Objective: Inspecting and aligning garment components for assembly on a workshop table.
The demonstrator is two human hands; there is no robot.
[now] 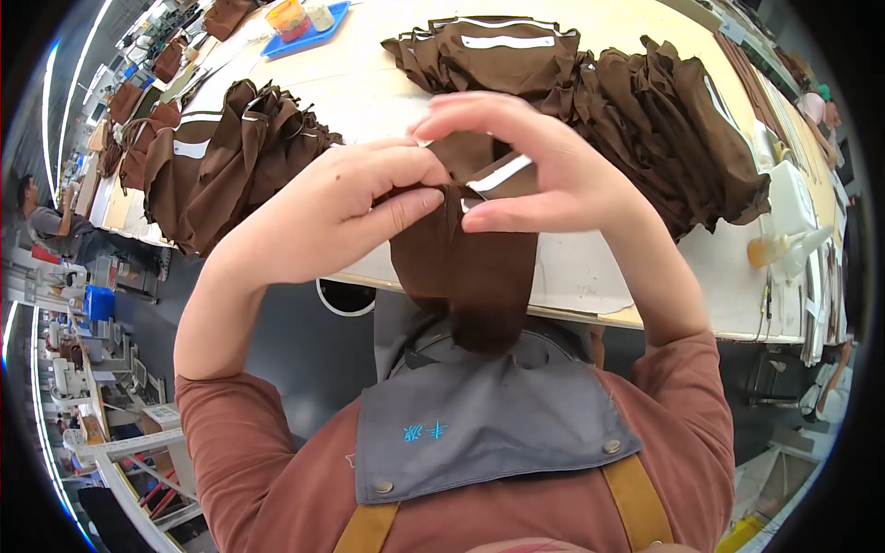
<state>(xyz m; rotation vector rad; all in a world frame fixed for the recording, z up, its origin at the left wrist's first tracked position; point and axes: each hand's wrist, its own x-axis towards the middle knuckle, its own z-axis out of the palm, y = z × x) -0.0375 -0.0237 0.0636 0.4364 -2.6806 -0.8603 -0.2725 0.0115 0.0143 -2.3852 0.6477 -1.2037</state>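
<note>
A brown fabric piece [466, 253] with a white strip [502, 175] along one fold hangs between my hands, its lower end over the table's front edge. My left hand [355, 198] pinches its upper part between thumb and bent forefinger. My right hand [544, 161] arches over the piece, thumb apart from the other fingers and close beside the white strip. Its fingertips reach near my left knuckles, where a tiny whitish bit shows; I cannot tell whether they touch it.
Brown fabric heaps with white strips lie on the table [590, 267]: one left [221, 157], one far [502, 55], one right [673, 129]. A blue tray [309, 32] stands at the back left. Plastic bottles [788, 212] stand at right. Another person [55, 221] sits far left.
</note>
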